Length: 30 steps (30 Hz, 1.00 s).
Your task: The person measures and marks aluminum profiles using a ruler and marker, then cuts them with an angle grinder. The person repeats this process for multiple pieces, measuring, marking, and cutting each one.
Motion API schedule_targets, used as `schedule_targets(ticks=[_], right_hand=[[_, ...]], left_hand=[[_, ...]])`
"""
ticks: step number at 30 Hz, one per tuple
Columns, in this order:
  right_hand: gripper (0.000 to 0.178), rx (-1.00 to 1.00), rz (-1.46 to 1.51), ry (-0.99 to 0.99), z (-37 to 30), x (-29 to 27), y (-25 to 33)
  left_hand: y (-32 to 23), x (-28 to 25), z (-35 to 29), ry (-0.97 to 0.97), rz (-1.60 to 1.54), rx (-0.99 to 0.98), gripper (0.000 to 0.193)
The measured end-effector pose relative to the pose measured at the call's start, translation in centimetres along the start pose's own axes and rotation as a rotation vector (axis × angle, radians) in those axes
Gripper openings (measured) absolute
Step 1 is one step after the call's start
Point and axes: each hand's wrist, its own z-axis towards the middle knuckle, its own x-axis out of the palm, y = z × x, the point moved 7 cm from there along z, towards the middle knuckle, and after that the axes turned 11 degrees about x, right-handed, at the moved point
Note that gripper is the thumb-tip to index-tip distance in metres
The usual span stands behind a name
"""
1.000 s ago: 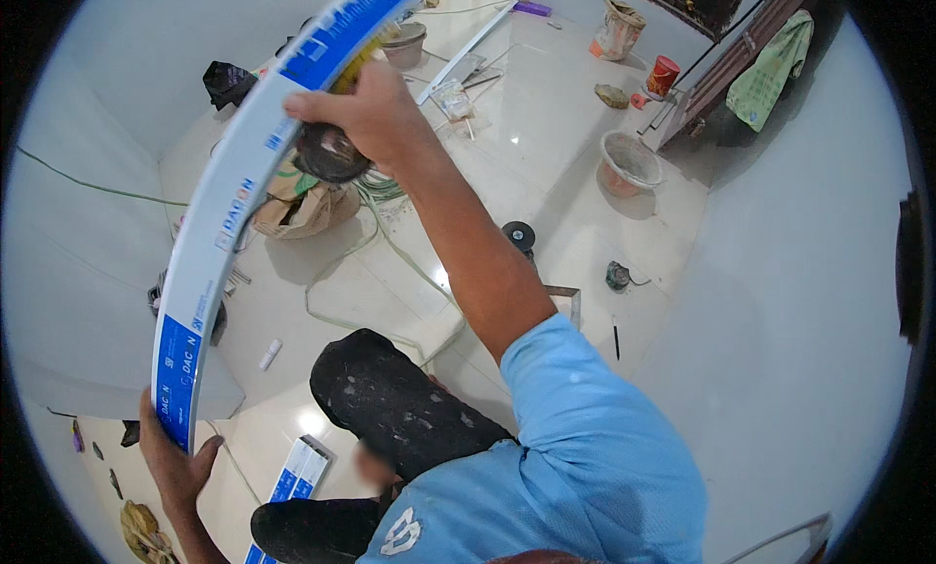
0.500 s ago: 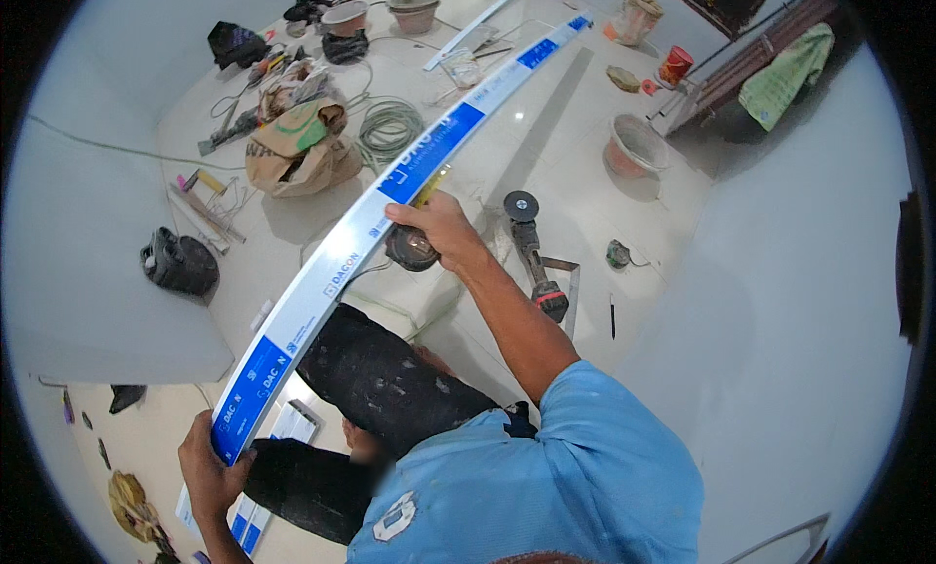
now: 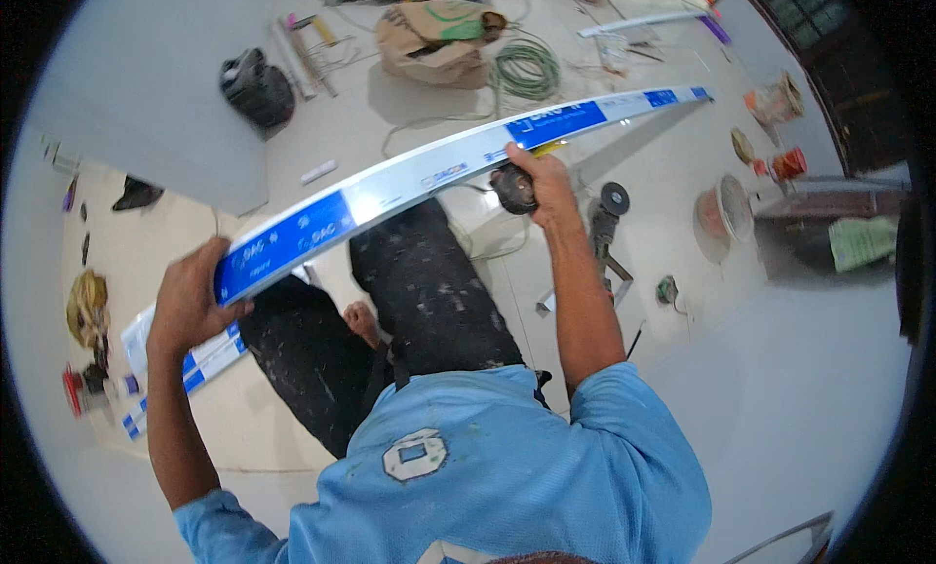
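A long white-and-blue film-covered metal profile (image 3: 390, 198) slants across in front of me, from near left up to far right. Its near end is gripped by my left hand (image 3: 193, 296), thumb beneath and fingers over the top edge. Around the middle, my right hand (image 3: 551, 186) pinches the profile's lower edge with the thumb on its face. That same hand also holds a dark round tape measure (image 3: 514, 189); a bit of yellow blade (image 3: 550, 148) shows beside the fingers. My legs in dark trousers are below the profile.
An angle grinder (image 3: 606, 218) lies on the floor right of my right hand. Beyond the profile are a paper sack (image 3: 429, 52), a coiled green cable (image 3: 526, 70) and a black container (image 3: 256, 91). A bucket (image 3: 723, 210) stands right. More profiles (image 3: 195, 374) lie left.
My view has turned, and the profile now lies flatter across it. My left hand appears higher and my right hand further right. Both keep their hold.
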Motion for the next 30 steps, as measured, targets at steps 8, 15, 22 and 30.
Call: schedule_targets(ticks=[8, 15, 22, 30], right_hand=[[0.030, 0.087, -0.961, -0.033, -0.3, -12.6, 6.5], [0.027, 0.181, -1.449, 0.086, -6.9, -7.3, 14.1], [0.030, -0.104, -1.643, 0.401, -9.8, 16.0, 5.5], [0.041, -0.550, -1.810, 0.756, -15.3, 36.5, -5.1]], left_hand=[[1.3, 1.0, -0.1, 0.052, 0.019, -0.075, 0.079], [1.2, 4.5, -5.1, 0.017, 0.079, -0.210, 0.076], [-1.3, 5.0, -5.9, -0.315, 0.152, -0.077, 0.072], [-4.0, 5.1, -6.6, -1.017, -0.950, -0.549, 0.031]])
